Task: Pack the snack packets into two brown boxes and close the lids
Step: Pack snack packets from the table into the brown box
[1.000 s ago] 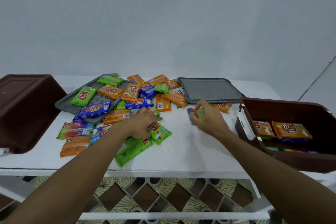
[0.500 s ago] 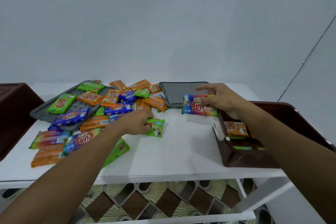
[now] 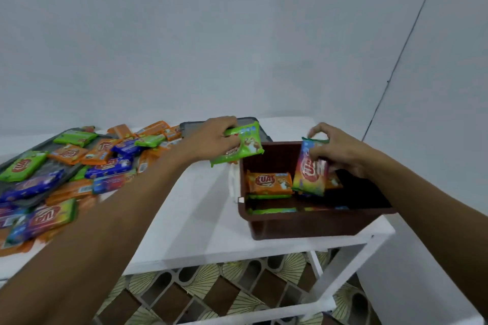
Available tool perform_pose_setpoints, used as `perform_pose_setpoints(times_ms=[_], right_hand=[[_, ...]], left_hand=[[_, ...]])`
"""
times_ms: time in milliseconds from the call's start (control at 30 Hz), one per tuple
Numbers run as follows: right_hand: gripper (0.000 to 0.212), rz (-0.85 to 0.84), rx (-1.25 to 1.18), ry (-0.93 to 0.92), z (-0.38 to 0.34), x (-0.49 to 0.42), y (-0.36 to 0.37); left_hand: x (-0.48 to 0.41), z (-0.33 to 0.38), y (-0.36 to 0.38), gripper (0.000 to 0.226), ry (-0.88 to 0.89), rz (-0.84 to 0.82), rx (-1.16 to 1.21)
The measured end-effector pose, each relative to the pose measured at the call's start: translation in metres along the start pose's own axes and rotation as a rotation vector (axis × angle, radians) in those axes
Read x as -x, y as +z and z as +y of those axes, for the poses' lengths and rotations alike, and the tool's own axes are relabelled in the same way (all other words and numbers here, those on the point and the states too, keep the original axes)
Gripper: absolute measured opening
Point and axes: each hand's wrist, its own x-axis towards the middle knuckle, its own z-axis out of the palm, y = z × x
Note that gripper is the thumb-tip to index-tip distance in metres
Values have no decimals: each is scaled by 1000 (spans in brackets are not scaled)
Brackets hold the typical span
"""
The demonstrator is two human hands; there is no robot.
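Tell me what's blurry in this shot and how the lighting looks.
Head view: the packet pile at left is motion-smeared; the orange packet in the box is sharper, its logo readable; the green packet in the left hand and rainbow packet in the right hand are slightly soft; lighting is flat, without glare.

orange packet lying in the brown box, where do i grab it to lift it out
Probably pinch its left end from straight above: the orange packet lies flat, the brown box walls block the sides, and the rainbow packet in the right hand crowds its right end.
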Motion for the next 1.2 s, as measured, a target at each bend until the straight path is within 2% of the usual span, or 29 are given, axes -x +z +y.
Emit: perform_pose_setpoints(times_ms=[67, 133, 200, 300, 367, 433, 533, 733, 867, 1033, 1100, 1200], right_hand=[[34, -68, 142, -43, 11, 2, -14], [23, -127, 331, -79, 21, 3, -22], [16, -181, 546, -109, 31, 3, -30], [12, -386, 999, -107, 41, 3, -27], [23, -481, 1247, -119, 48, 3, -19], [40, -528, 1336, -138, 56, 1, -12], [50, -579, 1260, -233, 64, 3, -11], [43, -642, 1174, -306, 67, -1, -20], [44, -513, 1149, -326, 69, -4, -19], [42, -430, 1139, -270, 71, -8, -14], [41, -350, 1088, -280, 65, -10, -13], [35, -252, 1018, -357, 54, -13, -10]], left_hand=[[-11, 27, 10, 24, 9, -110, 75], [-19, 48, 24, 27, 22, -246, 66], [-26, 62, 45, 21, 14, -388, 6], [-27, 68, 76, 16, -30, -635, -94], [-22, 67, 91, 25, -57, -824, -266], [-16, 65, 100, 34, -34, -887, -489], [-12, 63, 106, 38, -3, -858, -607], [-16, 60, 108, 37, 33, -849, -621], [-14, 58, 111, 37, 74, -809, -661], [-11, 55, 111, 35, 184, -711, -819], [-13, 52, 106, 31, 209, -619, -839], [-14, 37, 87, 26, 239, -390, -781]])
